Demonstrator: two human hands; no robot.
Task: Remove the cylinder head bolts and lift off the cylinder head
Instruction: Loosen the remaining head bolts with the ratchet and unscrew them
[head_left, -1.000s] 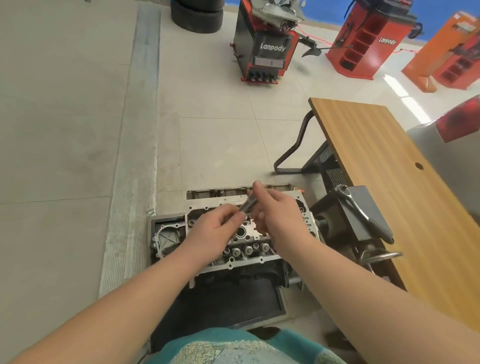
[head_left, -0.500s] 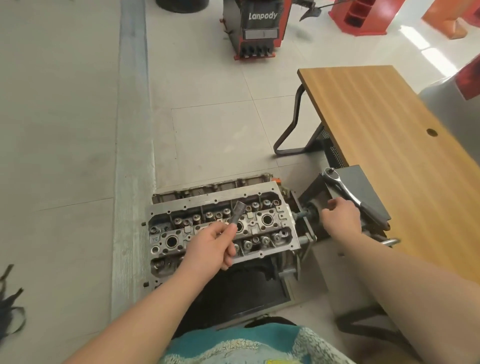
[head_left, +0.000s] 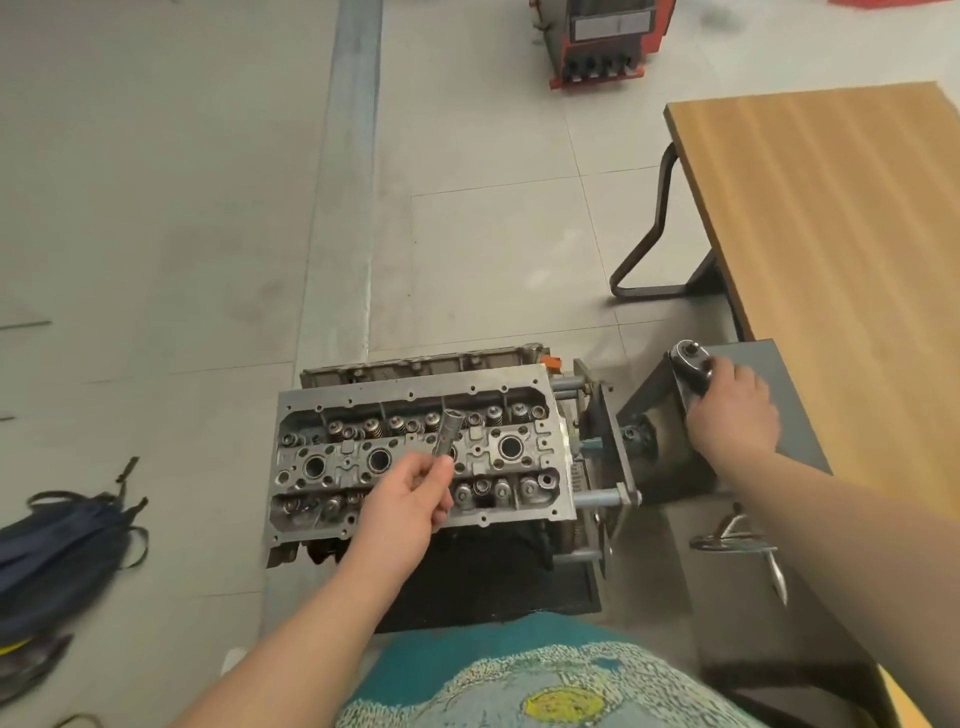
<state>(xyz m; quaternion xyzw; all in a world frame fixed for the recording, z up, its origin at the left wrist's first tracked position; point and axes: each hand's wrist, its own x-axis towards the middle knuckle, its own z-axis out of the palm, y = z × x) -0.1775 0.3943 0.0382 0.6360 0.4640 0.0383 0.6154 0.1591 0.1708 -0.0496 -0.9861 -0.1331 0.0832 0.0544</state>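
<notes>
The left hand (head_left: 410, 493) pinches a long socket (head_left: 445, 432) by its lower end between thumb and fingers, the open drive end tilted up and away over the middle of the cylinder head (head_left: 415, 457). Held that way it looks ready to be mated to a driver rather than dropped onto a bolt. The right hand (head_left: 732, 410) is out to the side, its fingers curled over the handle of a ratchet wrench (head_left: 691, 364) that lies on a dark metal box (head_left: 779, 415) beside the engine; the round ratchet head pokes out past the knuckles. Whether the wrench is lifted or just being grasped cannot be told, as the hand is blurred.

The cylinder head sits bolted on the engine block, valve springs and spark plug wells facing up, the whole assembly carried on an engine stand (head_left: 602, 467) so it is within reach from above. My judgement: the tool is being assembled, and no head bolt is out yet as far as can be seen.

Further out, a wooden desk (head_left: 831, 218) stands to the right, a dark backpack (head_left: 57, 540) lies on the floor to the left, and a red machine (head_left: 602, 41) stands at the far edge.
</notes>
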